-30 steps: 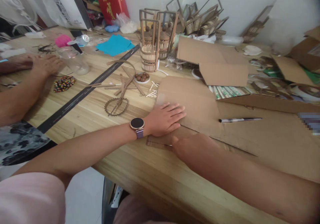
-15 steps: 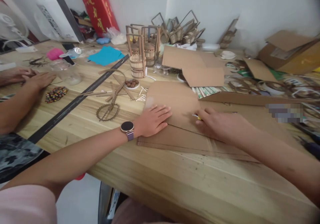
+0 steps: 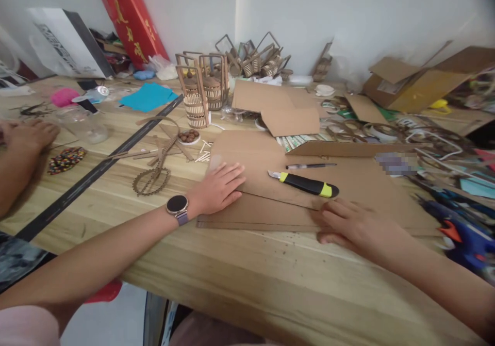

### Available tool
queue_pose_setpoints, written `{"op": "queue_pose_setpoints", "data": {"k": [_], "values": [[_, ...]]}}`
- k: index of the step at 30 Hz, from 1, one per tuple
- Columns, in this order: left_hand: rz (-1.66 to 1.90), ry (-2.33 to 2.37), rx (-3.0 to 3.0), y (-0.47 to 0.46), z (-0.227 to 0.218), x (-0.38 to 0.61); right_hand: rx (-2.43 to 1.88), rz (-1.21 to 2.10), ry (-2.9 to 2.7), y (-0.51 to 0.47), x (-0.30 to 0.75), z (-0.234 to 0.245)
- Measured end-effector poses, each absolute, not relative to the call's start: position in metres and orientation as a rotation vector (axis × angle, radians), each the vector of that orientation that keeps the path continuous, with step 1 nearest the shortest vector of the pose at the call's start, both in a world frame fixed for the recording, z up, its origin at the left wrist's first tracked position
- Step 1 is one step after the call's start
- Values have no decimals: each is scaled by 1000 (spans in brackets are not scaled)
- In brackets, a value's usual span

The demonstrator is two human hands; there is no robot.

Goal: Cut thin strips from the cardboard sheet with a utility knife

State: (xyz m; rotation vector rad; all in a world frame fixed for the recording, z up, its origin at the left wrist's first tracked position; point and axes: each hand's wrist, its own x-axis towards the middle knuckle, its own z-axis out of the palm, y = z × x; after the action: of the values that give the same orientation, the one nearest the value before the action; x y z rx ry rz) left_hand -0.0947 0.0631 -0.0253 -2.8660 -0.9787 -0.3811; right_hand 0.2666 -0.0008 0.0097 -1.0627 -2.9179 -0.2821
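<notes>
A large brown cardboard sheet [image 3: 247,158] lies on the table, with a long cut line running across it near its front. My left hand [image 3: 220,188] rests flat on the sheet's left part, fingers stretched out, a watch [image 3: 177,205] on the wrist. At the front edge, my right hand [image 3: 348,227] has its fingers bent over the cardboard and its thumb low at the rim, pinching the edge. Just beyond those fingers lies a black and yellow utility knife [image 3: 307,183], blade out and pointing left. Behind the knife is a pen [image 3: 311,166].
Another person's hand [image 3: 33,134] is at the left, near colourful beads [image 3: 66,160] and a clear jar [image 3: 85,124]. Small bamboo baskets [image 3: 195,103] stand at the back. A blue glue gun [image 3: 460,232] lies right. Woven strips [image 3: 152,178] are left of the cardboard.
My right hand has put the utility knife down on the cardboard and moved to the sheet's front edge. My left hand stays on the sheet. The view has shifted right.
</notes>
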Motion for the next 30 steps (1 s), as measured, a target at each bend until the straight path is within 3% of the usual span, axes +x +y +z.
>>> {"op": "queue_pose_setpoints", "data": {"k": [20, 30], "values": [[-59, -827, -2938, 22, -7, -60, -593, -1084, -2861, -14, 270, -4], [-175, -798, -2508, 6, 13, -55, -563, -1178, -2754, -16, 259, 44]]}}
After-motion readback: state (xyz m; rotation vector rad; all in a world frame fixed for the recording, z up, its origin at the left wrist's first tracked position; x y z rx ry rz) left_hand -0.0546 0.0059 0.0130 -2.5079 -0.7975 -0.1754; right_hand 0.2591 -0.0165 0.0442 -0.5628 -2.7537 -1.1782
